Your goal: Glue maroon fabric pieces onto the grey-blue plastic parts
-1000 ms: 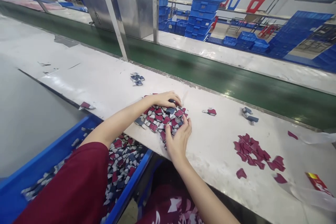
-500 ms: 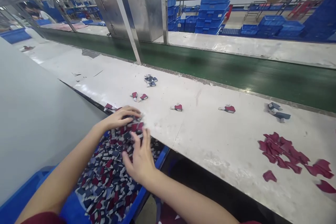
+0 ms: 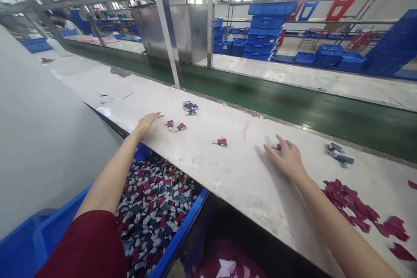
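Note:
My left hand [image 3: 147,125] is over the near edge of the white table [image 3: 241,173], its fingers stretched out and empty. Just right of its fingertips lie two small maroon-and-grey fabric pieces [image 3: 180,127]. Farther right, my right hand [image 3: 288,158] reaches down with thumb and fingers apart around another maroon piece [image 3: 278,147], which is partly hidden by the fingers. A single maroon piece [image 3: 222,142] lies between the hands. Below the table edge, a blue bin [image 3: 185,230] holds a heap of maroon, navy and grey pieces [image 3: 151,208].
Small navy pieces [image 3: 190,107] lie toward the back, with more navy pieces [image 3: 340,155] at right. Loose maroon pieces [image 3: 350,202] are spread near my right forearm. Behind the table runs a green conveyor belt [image 3: 260,95], with a metal post [image 3: 167,34] at its edge.
Both hands have left the heap in the bin and parted. The left moved up to the table edge; the right went far right to a maroon piece. The view has tilted up slightly.

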Available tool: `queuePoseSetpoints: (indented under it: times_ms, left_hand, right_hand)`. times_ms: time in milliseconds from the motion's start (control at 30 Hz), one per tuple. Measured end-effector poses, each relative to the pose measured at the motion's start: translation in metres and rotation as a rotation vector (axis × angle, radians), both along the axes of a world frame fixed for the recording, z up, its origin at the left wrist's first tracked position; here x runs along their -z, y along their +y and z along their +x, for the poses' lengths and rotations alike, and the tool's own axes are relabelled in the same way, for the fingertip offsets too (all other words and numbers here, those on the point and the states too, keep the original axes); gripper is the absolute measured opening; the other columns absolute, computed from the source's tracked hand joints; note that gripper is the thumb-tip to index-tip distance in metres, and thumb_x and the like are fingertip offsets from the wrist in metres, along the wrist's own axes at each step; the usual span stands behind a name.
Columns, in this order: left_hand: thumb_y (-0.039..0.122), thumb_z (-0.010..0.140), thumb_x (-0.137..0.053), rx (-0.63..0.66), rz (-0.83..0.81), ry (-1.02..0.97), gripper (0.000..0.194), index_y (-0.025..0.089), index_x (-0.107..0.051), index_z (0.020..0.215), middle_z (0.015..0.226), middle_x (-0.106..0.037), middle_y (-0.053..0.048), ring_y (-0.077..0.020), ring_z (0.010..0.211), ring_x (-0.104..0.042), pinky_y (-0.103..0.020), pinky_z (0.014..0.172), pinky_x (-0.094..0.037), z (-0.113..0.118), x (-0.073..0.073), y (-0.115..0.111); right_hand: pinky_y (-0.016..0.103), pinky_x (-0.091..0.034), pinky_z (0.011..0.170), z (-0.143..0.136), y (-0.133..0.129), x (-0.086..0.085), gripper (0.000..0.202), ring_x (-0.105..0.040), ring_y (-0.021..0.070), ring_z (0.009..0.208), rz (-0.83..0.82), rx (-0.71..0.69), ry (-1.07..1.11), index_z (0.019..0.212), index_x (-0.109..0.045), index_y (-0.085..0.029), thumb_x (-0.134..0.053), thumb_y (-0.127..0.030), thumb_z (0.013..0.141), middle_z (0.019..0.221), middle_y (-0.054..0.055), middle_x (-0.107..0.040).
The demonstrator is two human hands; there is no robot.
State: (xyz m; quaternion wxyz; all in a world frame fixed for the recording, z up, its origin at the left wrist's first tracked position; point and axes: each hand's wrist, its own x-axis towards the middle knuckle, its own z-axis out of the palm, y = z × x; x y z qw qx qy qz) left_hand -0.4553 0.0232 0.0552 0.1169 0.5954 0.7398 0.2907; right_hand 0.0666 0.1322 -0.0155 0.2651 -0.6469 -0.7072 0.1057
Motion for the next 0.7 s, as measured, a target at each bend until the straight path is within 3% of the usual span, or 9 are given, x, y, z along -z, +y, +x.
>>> queuePoseSetpoints:
  times_ms: [100,233,433,567,700]
  left_hand:
    - [0.036,0.096,-0.034,0.048,0.053,-0.031,0.046,0.013,-0.070,0.112,0.124,-0.073,-0.008,-0.0264,0.133,-0.051,-0.037,0.119,-0.030,-0.017,0.003,-0.009]
    - [0.032,0.097,-0.029,0.201,0.062,-0.081,0.049,0.009,-0.066,0.120,0.133,-0.068,-0.012,-0.0304,0.137,-0.051,-0.047,0.121,-0.030,-0.026,0.020,-0.004]
    - [0.026,0.095,-0.029,0.411,0.011,-0.121,0.052,0.013,-0.068,0.126,0.144,-0.061,-0.012,-0.0309,0.140,-0.049,-0.047,0.118,-0.035,0.008,0.046,0.030]
    - [0.021,0.094,-0.032,0.483,-0.058,-0.121,0.049,0.015,-0.072,0.121,0.131,-0.070,-0.008,-0.0246,0.124,-0.062,-0.038,0.111,-0.044,0.027,0.046,0.038]
    - [0.019,0.097,-0.038,0.437,-0.112,-0.070,0.038,0.013,-0.072,0.112,0.125,-0.073,-0.004,-0.0183,0.119,-0.060,-0.035,0.113,-0.040,0.008,0.036,0.016]
  right_hand:
    - [0.056,-0.031,0.113,-0.025,-0.004,0.013,0.083,-0.037,0.0388,0.137,-0.070,-0.205,0.024,0.145,-0.051,-0.020,-0.042,-0.077,0.085,0.141,0.023,-0.043]
    - [0.057,-0.027,0.117,-0.102,-0.031,0.014,0.076,-0.031,0.0394,0.142,-0.035,-0.314,0.017,0.145,-0.050,-0.020,-0.042,-0.071,0.088,0.148,0.020,-0.040]
    - [0.062,-0.023,0.117,-0.214,-0.049,0.008,0.072,-0.024,0.0412,0.147,-0.037,-0.463,0.086,0.146,-0.048,-0.017,-0.041,-0.065,0.093,0.152,0.020,-0.041]
    - [0.060,-0.024,0.118,-0.264,-0.047,0.004,0.071,-0.029,0.0380,0.147,-0.022,-0.630,0.087,0.150,-0.043,-0.021,-0.044,-0.064,0.093,0.155,0.017,-0.042]
    - [0.054,-0.019,0.123,-0.303,-0.055,0.001,0.064,-0.041,0.0297,0.139,0.008,-0.863,0.077,0.147,-0.047,-0.019,-0.047,-0.056,0.095,0.146,0.014,-0.055]
